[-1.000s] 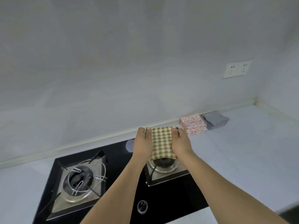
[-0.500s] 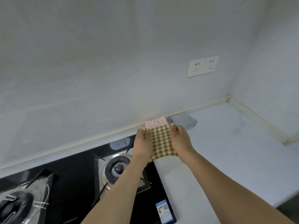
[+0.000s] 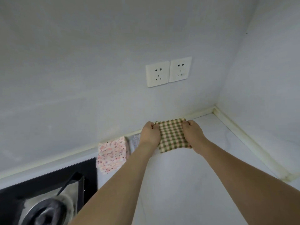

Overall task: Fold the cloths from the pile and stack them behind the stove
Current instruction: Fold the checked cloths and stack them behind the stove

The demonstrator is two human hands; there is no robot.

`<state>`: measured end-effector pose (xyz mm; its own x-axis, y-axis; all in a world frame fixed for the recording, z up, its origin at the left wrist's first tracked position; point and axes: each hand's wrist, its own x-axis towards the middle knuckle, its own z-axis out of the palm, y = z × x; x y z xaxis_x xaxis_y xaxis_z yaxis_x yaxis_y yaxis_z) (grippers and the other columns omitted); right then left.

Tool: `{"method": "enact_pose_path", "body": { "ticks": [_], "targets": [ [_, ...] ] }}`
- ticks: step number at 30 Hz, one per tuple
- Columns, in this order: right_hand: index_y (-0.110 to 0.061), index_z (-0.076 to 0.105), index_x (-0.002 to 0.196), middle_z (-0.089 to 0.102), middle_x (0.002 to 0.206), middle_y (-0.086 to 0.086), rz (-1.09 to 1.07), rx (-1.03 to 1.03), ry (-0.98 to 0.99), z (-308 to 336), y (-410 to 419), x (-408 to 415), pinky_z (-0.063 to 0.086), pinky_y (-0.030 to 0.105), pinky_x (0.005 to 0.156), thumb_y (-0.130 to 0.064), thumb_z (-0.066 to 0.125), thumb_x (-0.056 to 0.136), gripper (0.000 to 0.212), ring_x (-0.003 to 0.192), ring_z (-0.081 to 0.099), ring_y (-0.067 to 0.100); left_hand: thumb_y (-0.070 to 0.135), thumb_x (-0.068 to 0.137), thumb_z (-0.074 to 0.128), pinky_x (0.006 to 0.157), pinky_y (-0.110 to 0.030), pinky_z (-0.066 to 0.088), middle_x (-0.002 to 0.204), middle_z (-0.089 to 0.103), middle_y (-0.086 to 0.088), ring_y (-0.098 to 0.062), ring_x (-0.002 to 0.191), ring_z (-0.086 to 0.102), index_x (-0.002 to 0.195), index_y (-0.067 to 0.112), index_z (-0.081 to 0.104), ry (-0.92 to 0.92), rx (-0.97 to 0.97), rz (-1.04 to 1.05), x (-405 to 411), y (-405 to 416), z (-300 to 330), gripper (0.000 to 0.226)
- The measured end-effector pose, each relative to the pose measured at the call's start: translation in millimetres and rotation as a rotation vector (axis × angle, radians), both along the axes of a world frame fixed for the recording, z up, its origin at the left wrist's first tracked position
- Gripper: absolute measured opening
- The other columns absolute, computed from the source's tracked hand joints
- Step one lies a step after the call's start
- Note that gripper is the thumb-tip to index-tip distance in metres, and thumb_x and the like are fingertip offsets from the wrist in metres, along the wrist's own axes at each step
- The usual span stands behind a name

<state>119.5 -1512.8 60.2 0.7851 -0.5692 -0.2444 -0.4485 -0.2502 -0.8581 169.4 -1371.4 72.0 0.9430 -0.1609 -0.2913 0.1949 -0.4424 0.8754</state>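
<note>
Fingers of left hand (image 3: 150,133) and right hand (image 3: 193,133) clamp the checked cloth (image 3: 172,135); a careless release could unfold it on the surface (image 3: 186,184).

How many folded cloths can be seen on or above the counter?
3. A checked cloth is held between the left hand and the right hand. A floral cloth lies beside the stove. A grey cloth is mostly hidden behind the left wrist. More may be hidden.
</note>
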Motion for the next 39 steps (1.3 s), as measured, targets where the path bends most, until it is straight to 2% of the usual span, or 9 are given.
{"method": "enact_pose_path", "body": {
  "ticks": [3, 6, 11, 18, 21, 23, 26, 31, 39],
  "targets": [
    [-0.009, 0.051, 0.105, 0.056, 0.097, 0.005, 0.028, -0.087, 0.035, -23.5, -41.7, 27.9, 0.047, 0.037, 0.077, -0.033, 0.028, 0.103, 0.033, 0.088, 0.054, 0.022, 0.022, 0.1, 0.04, 0.072, -0.042, 0.055, 0.079, 0.055, -0.005, -0.021, 0.07, 0.052, 0.079, 0.015, 0.045, 0.037, 0.018, 0.01, 29.5, -40.0, -21.3, 0.022],
    [-0.006, 0.051, 0.103, 0.056, 0.092, 0.007, 0.068, -0.168, 0.085, -58.6, -69.8, 49.4, 0.043, 0.034, 0.07, -0.032, 0.028, 0.103, 0.035, 0.078, 0.051, 0.019, 0.019, 0.1, 0.04, 0.079, -0.047, 0.058, 0.079, 0.057, -0.005, -0.022, 0.073, 0.055, 0.078, 0.015, 0.046, 0.056, 0.104, 0.011, 49.6, -69.4, -48.6, 0.023],
    [-0.007, 0.052, 0.109, 0.057, 0.097, 0.007, 0.105, -0.218, 0.127, -109.5, -92.3, 72.5, 0.045, 0.034, 0.073, -0.032, 0.03, 0.103, 0.034, 0.086, 0.055, 0.022, 0.019, 0.1, 0.039, 0.08, -0.044, 0.057, 0.083, 0.058, -0.005, -0.024, 0.076, 0.058, 0.094, 0.013, 0.053, 0.081, 0.214, 0.014, 69.4, -97.1, -91.5, 0.016],
    [-0.004, 0.053, 0.113, 0.058, 0.111, 0.013, 0.152, -0.369, 0.221, -128.9, -103.0, 87.8, 0.047, 0.038, 0.083, -0.033, 0.029, 0.103, 0.039, 0.097, 0.055, 0.027, 0.012, 0.095, 0.042, 0.059, -0.026, 0.039, 0.08, 0.052, -0.004, -0.016, 0.067, 0.048, 0.094, 0.006, 0.05, 0.081, 0.398, -0.01, 75.6, -108.2, -93.6, 0.009],
    [-0.004, 0.044, 0.13, 0.049, 0.127, 0.016, 0.19, -0.413, 0.34, -104.3, -103.5, 76.1, 0.044, 0.041, 0.094, -0.033, 0.032, 0.101, 0.043, 0.115, 0.049, 0.031, 0.011, 0.095, 0.039, 0.07, -0.029, 0.04, 0.109, 0.059, -0.01, -0.023, 0.087, 0.053, 0.117, 0.005, 0.05, 0.002, 0.396, -0.013, 65.7, -99.4, -68.0, 0.025],
    [-0.005, 0.04, 0.134, 0.047, 0.13, 0.016, 0.205, -0.394, 0.404, -85.4, -102.0, 67.6, 0.044, 0.041, 0.096, -0.032, 0.033, 0.1, 0.044, 0.117, 0.048, 0.031, 0.012, 0.097, 0.037, 0.071, -0.029, 0.039, 0.112, 0.058, -0.01, -0.021, 0.085, 0.05, 0.119, 0.006, 0.05, -0.057, 0.385, -0.024, 56.8, -93.7, -51.6, 0.026],
    [-0.005, 0.045, 0.125, 0.05, 0.123, 0.014, 0.228, -0.432, 0.386, -52.9, -86.4, 47.5, 0.046, 0.04, 0.092, -0.024, 0.037, 0.096, 0.035, 0.109, 0.051, 0.03, 0.015, 0.1, 0.036, 0.065, -0.027, 0.038, 0.1, 0.057, -0.006, -0.017, 0.076, 0.049, 0.115, 0.007, 0.052, -0.129, 0.363, -0.053, 35.7, -75.5, -24.8, 0.023],
    [-0.004, 0.048, 0.123, 0.053, 0.122, 0.016, 0.314, -0.599, 0.196, -9.9, -19.3, 4.1, 0.045, 0.04, 0.091, -0.022, 0.044, 0.094, 0.034, 0.11, 0.051, 0.033, 0.02, 0.1, 0.037, 0.09, -0.038, 0.046, 0.122, 0.056, -0.013, -0.031, 0.108, 0.055, 0.124, 0.008, 0.05, -0.304, 0.419, -0.13, -6.9, -15.6, -1.4, 0.03],
    [-0.003, 0.046, 0.132, 0.054, 0.128, 0.015, 0.538, -0.743, 0.021, 25.8, 133.9, -60.0, 0.041, 0.04, 0.1, -0.017, 0.048, 0.094, 0.041, 0.119, 0.049, 0.031, 0.023, 0.102, 0.034, 0.094, -0.034, 0.038, 0.132, 0.047, -0.005, -0.025, 0.118, 0.042, 0.133, 0.011, 0.043, -0.548, 0.65, -0.21, -70.7, 153.5, 13.6, 0.035]
  ]
}}
